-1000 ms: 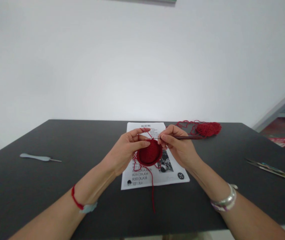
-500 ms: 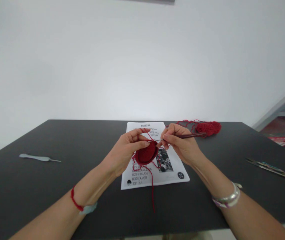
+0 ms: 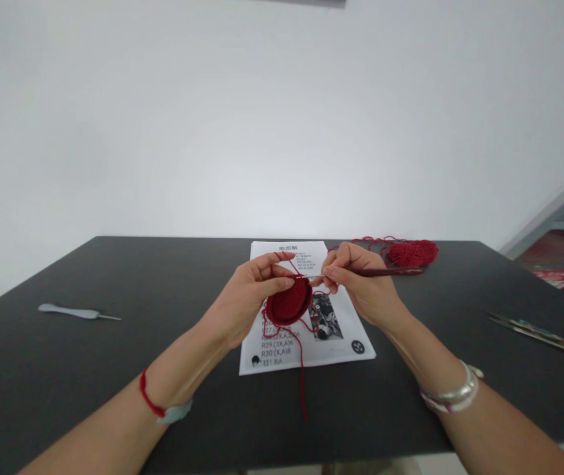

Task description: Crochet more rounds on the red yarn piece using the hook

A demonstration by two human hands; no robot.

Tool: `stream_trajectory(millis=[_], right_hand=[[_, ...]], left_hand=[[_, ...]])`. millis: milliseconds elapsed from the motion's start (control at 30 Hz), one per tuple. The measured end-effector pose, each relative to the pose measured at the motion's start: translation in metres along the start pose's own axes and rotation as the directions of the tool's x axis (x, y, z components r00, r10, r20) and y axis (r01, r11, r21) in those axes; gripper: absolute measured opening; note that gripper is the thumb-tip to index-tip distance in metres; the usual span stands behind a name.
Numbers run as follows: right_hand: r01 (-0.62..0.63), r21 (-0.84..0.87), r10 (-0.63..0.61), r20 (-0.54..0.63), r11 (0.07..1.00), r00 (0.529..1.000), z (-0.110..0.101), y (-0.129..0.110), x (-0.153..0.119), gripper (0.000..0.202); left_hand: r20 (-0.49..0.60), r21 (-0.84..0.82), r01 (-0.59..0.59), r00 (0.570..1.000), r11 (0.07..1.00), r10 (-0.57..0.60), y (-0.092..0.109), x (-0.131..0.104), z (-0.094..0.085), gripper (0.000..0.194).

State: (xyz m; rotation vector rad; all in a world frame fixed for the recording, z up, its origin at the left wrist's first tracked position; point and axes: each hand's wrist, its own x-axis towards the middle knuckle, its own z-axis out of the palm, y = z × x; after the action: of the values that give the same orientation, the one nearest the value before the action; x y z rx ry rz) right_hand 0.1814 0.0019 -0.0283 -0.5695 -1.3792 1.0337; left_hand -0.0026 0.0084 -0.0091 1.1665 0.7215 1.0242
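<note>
My left hand (image 3: 256,284) pinches the upper edge of a round, cupped piece of dark red crochet (image 3: 289,302) between thumb and fingers. A strand of red yarn runs over its raised index finger down to the work. In my right hand (image 3: 355,280) is a crochet hook (image 3: 385,271) with a dark red-brown handle, held like a pen. Its thin metal shaft points left and meets the top edge of the crochet near my left thumb; the exact tip is hard to make out. A loose yarn tail (image 3: 302,382) hangs below the piece.
Under the hands lie printed pattern sheets (image 3: 311,359) on the dark table (image 3: 202,409). A red yarn skein (image 3: 413,253) rests at the back right. A grey-handled hook (image 3: 71,311) is at the left, slim metal scissors or tweezers (image 3: 532,331) at the right.
The hook has tilted slightly, its handle end now lower and farther right. The crochet piece has shifted a little to the left; my left hand stays nearly still.
</note>
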Motion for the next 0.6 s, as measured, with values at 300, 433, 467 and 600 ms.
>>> stream_trajectory(millis=[300,433,467,600], right_hand=[[0.089,-0.263,-0.105,-0.046,0.961,0.993,0.007,-0.005,-0.003,0.02],[0.156,-0.424,-0.178,-0.013,0.892,0.984,0.011,-0.006,-0.006,0.019],[0.189,-0.468,-0.21,0.007,0.863,0.978,0.012,-0.007,-0.007,0.019],[0.344,-0.614,-0.371,0.088,0.71,0.924,0.017,-0.005,-0.009,0.02]], left_hand=[[-0.048,0.038,-0.063,0.997,0.997,0.065,0.0,0.001,0.002,0.037],[-0.082,0.058,-0.093,0.992,0.994,0.098,0.0,0.002,0.003,0.037],[-0.091,0.064,-0.102,0.99,0.993,0.107,0.0,0.002,0.003,0.037],[-0.127,0.08,-0.133,0.982,0.988,0.142,0.0,0.002,0.005,0.038]])
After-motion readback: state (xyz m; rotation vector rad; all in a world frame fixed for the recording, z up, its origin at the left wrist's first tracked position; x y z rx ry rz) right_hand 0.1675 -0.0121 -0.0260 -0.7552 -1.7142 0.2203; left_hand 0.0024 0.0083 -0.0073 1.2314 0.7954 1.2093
